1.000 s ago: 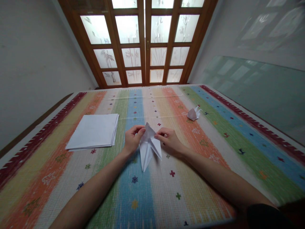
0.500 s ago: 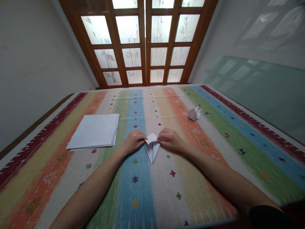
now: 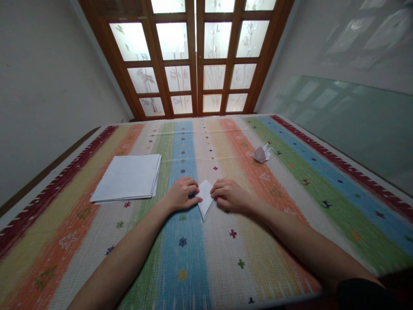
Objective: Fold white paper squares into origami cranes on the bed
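Observation:
A small white folded paper [image 3: 205,199], kite-shaped with its long point toward me, lies flat on the striped tablecloth between my hands. My left hand [image 3: 182,193] is curled at its left edge, the thumb on the paper and the fingertips at the upper left side. At the right corner, the bent fingers of my right hand [image 3: 230,195] hold the edge; its thumb is mostly hidden. Farther right stands a folded paper crane [image 3: 262,153] with thin pointed ends.
A stack of white paper sheets [image 3: 127,177] lies to the left of my left hand. The striped tablecloth [image 3: 183,292] covers the table. Beyond its far edge are wooden doors with frosted panes [image 3: 197,86]; a greenish glass panel [image 3: 348,125] leans at the right wall.
The raised upper flap of the folded paper now lies down, making a flat kite shape. Both hands have shifted slightly toward me along its edges, and the left thumb has come away from the fingers.

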`<state>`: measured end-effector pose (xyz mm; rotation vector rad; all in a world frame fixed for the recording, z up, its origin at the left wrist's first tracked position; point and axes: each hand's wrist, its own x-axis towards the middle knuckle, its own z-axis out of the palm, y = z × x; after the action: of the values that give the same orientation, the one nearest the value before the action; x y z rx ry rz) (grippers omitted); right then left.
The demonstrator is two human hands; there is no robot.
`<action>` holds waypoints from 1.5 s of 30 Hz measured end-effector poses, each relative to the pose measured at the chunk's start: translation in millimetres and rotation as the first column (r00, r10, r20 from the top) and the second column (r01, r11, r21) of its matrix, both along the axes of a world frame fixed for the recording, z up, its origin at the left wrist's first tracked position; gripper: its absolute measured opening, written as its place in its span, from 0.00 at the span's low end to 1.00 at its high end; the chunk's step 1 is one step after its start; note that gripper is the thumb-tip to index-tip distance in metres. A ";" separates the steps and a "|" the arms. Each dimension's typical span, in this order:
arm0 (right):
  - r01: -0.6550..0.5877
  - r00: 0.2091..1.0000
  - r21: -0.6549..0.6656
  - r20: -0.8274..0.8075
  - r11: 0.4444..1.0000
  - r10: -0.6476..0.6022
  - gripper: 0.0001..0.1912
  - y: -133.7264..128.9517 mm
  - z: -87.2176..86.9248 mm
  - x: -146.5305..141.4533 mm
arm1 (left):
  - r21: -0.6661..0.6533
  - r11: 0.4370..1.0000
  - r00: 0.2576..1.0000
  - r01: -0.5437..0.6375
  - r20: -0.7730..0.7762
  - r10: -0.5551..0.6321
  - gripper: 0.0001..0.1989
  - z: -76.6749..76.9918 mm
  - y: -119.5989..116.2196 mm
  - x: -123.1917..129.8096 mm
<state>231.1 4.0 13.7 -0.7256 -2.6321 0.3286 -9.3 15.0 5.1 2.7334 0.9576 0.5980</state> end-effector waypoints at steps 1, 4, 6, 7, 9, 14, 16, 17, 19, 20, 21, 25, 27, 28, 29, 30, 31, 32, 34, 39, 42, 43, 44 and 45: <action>0.005 1.000 0.019 0.011 1.000 -0.006 0.10 -1.5 0.4 -1.3 | 0.003 1.000 1.000 0.002 -0.025 -0.002 0.15 0.5 -0.8 0.7; 0.027 0.998 0.109 0.056 0.994 -0.033 0.08 -6.9 -1.2 -7.6 | 0.014 1.000 0.997 0.005 -0.071 -0.004 0.20 0.6 -2.8 2.4; 0.011 0.997 0.155 0.069 0.988 -0.022 0.10 -10.8 -3.6 -12.1 | 0.012 1.000 0.997 0.006 -0.076 -0.005 0.21 -0.1 -3.7 3.1; -0.010 0.998 0.161 0.069 0.987 -0.001 0.10 -12.6 -4.8 -13.9 | 0.009 1.000 0.997 0.006 -0.075 -0.005 0.21 -0.5 -4.1 3.3; -0.062 0.997 0.140 0.052 0.988 0.055 0.09 -15.5 -6.5 -16.1 | -0.001 1.000 0.997 0.007 -0.071 -0.007 0.20 -1.0 -4.8 3.4; -0.146 0.989 0.076 0.050 0.986 0.142 0.09 -20.2 -6.0 -17.2 | -0.024 1.000 0.996 0.012 -0.084 -0.014 0.13 1.0 -6.6 3.3; -0.172 0.983 0.083 0.074 0.982 0.166 0.11 -21.4 -5.7 -18.0 | -0.031 0.999 0.996 0.009 -0.087 -0.012 0.10 1.9 -6.7 3.4; -0.181 0.981 0.097 0.088 0.979 0.173 0.11 -21.7 -5.8 -18.6 | -0.034 0.999 0.996 0.009 -0.088 -0.012 0.09 2.0 -6.6 3.4; -0.187 0.978 0.149 0.118 0.971 0.170 0.09 -21.4 -7.0 -20.0 | -0.041 0.999 0.996 0.010 -0.089 -0.014 0.07 1.3 -6.1 3.3; -0.182 0.979 0.188 0.129 0.965 0.159 0.08 -20.7 -7.9 -20.6 | -0.042 0.999 0.996 0.012 -0.087 -0.016 0.08 0.6 -5.7 3.2; -0.172 0.980 0.232 0.134 0.957 0.144 0.07 -19.6 -8.9 -21.1 | -0.043 0.999 0.997 0.015 -0.080 -0.018 0.10 -0.3 -5.3 3.1; -0.133 0.987 0.382 0.131 0.915 0.089 0.11 -14.0 -12.3 -20.3 | -0.059 0.998 0.999 0.031 -0.034 -0.033 0.17 -3.3 -4.0 2.1; -0.111 0.991 0.410 0.116 0.905 0.069 0.13 -11.8 -12.8 -18.6 | -0.077 0.997 0.999 0.029 -0.011 -0.030 0.19 -3.6 -3.4 1.5; -0.093 0.994 0.413 0.089 0.906 0.061 0.13 -11.0 -12.8 -17.5 | -0.085 0.996 1.000 0.028 0.006 -0.027 0.21 -3.5 -3.2 1.2; -0.065 0.998 0.407 0.043 0.911 0.052 0.13 -10.4 -12.7 -16.4 | -0.094 0.995 0.999 0.028 0.031 -0.025 0.22 -3.3 -3.0 0.8; -0.030 0.999 0.391 -0.021 0.920 0.041 0.13 -10.0 -12.4 -15.4 | -0.103 0.994 0.998 0.030 0.065 -0.024 0.24 -2.9 -2.9 0.6; 0.015 0.995 0.362 -0.102 0.932 0.024 0.12 -9.8 -11.9 -14.6 | -0.115 0.993 0.994 0.031 0.106 -0.019 0.25 -2.4 -3.0 0.5; 0.060 0.982 0.319 -0.188 0.946 0.001 0.11 -9.7 -11.1 -14.0 | -0.128 0.991 0.988 0.028 0.155 -0.008 0.26 -1.8 -3.4 0.6; 0.140 0.935 0.207 -0.349 0.968 -0.061 0.10 -10.1 -7.8 -13.8 | -0.163 0.986 0.963 0.017 0.268 0.028 0.25 0.3 -5.1 1.8; 0.254 0.787 -0.088 -0.561 0.963 -0.259 0.06 -13.4 7.6 -17.1 | -0.258 0.966 0.865 0.006 0.486 0.124 0.15 7.0 -13.0 12.1; 0.274 0.738 -0.227 -0.573 0.935 -0.356 0.06 -15.3 15.5 -19.0 | -0.281 0.959 0.775 -0.036 0.598 0.204 0.16 8.3 -16.8 20.9; 0.270 0.725 -0.268 -0.575 0.925 -0.378 0.06 -15.6 17.1 -19.4 | -0.295 0.955 0.734 -0.038 0.640 0.227 0.16 8.2 -17.7 23.6; 0.260 0.712 -0.308 -0.579 0.915 -0.397 0.06 -15.7 18.2 -19.6 | -0.316 0.948 0.690 -0.030 0.679 0.249 0.16 8.1 -18.3 26.0; 0.244 0.698 -0.348 -0.585 0.905 -0.413 0.06 -15.5 18.9 -19.9 | -0.342 0.940 0.649 -0.012 0.712 0.268 0.14 8.1 -18.7 28.0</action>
<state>211.3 -11.6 32.5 -0.9441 -1.7709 0.6708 18.7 -3.7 13.2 1.8223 0.9198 1.3421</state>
